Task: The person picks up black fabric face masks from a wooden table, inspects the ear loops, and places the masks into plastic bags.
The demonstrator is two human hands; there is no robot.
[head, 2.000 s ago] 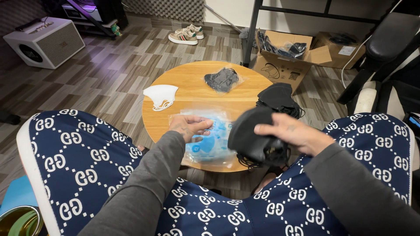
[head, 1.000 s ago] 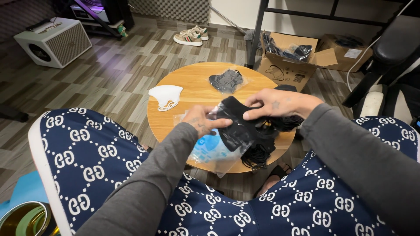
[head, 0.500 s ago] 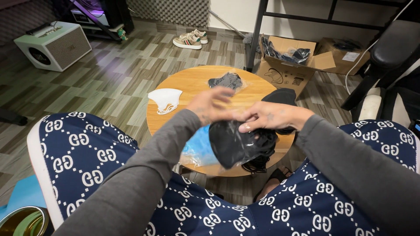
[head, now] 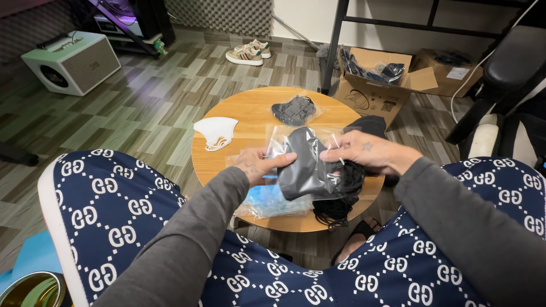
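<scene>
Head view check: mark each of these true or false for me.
1. Both hands hold a clear bag with a black mask in it. True.
2. The white mask lies on the floor. False: it lies on the round wooden table.
3. The left hand rests flat on the table. False: it grips the bag.
4. The right hand pinches the bag's right side. True.
5. A pair of shoes lies on the floor beyond the table. True.

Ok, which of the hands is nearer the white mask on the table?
Left. The left hand grips the bagged black mask just right of the white mask; the right hand is farther right.
</scene>
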